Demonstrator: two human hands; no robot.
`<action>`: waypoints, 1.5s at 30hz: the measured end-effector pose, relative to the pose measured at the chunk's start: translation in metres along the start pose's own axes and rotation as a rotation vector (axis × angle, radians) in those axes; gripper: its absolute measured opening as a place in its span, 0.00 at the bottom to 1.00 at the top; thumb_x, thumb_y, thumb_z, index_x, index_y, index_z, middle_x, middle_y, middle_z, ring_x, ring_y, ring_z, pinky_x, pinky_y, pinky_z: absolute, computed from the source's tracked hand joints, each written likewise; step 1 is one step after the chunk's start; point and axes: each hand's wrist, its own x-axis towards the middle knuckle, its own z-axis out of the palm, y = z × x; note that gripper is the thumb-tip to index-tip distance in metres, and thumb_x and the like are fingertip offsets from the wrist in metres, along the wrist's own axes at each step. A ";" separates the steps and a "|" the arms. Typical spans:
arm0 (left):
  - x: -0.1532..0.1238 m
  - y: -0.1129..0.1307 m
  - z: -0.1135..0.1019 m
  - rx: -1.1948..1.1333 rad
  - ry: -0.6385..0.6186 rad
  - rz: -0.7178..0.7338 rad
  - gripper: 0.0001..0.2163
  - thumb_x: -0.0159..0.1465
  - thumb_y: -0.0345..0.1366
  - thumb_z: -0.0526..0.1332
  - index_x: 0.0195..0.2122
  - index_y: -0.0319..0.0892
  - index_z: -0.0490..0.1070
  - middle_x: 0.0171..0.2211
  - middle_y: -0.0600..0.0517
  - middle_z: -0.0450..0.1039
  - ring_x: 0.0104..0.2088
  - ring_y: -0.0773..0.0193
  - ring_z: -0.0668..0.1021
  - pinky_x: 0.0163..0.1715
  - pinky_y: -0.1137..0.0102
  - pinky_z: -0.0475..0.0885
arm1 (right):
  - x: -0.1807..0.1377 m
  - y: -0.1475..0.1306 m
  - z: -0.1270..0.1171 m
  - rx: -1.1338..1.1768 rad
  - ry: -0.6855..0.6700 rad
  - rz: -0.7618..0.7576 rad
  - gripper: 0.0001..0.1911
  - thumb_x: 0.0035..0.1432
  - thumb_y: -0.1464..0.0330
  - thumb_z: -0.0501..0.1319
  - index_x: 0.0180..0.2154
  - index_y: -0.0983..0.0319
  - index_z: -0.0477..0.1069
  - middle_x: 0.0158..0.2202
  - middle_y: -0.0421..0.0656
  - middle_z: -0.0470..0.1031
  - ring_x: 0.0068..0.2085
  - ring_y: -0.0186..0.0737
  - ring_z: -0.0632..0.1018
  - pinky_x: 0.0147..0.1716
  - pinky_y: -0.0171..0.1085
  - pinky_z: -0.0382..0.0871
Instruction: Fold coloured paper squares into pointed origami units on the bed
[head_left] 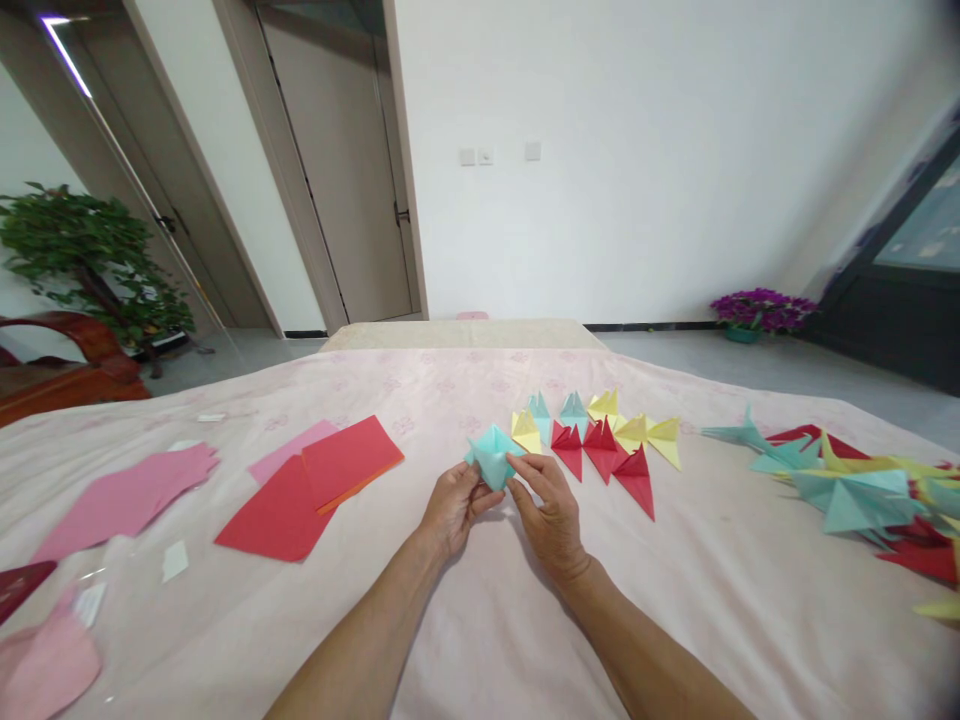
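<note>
A teal folded paper piece (493, 453) is pinched between both my hands just above the pink bedsheet (487, 620). My left hand (452, 508) grips its left side with thumb and fingers closed. My right hand (550, 510) pinches its right edge. Just beyond my hands lies a row of finished folded paper shapes (604, 435) in yellow, teal and red. Red paper sheets (315, 485) lie flat to the left of my hands.
A pile of teal, red and yellow folded shapes (862, 485) covers the right side. Pink paper sheets (127, 495) and small scraps lie at far left. A potted plant (82, 250) and doors stand beyond the bed; purple flowers (761, 310) sit at back right.
</note>
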 end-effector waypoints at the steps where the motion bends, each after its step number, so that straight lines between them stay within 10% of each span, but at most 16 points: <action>1: -0.001 0.000 0.001 0.016 0.001 -0.001 0.19 0.54 0.43 0.73 0.38 0.33 0.75 0.29 0.49 0.76 0.24 0.71 0.77 0.30 0.73 0.80 | 0.000 0.000 0.000 -0.011 -0.007 0.002 0.18 0.63 0.71 0.60 0.53 0.52 0.73 0.43 0.46 0.73 0.44 0.42 0.75 0.43 0.44 0.73; 45: -0.012 -0.003 0.008 0.129 -0.025 0.074 0.23 0.53 0.50 0.71 0.39 0.33 0.75 0.33 0.45 0.79 0.31 0.62 0.80 0.36 0.68 0.78 | 0.010 -0.014 -0.016 -0.354 -0.156 -0.089 0.05 0.59 0.64 0.65 0.31 0.55 0.79 0.43 0.43 0.72 0.41 0.43 0.70 0.44 0.45 0.63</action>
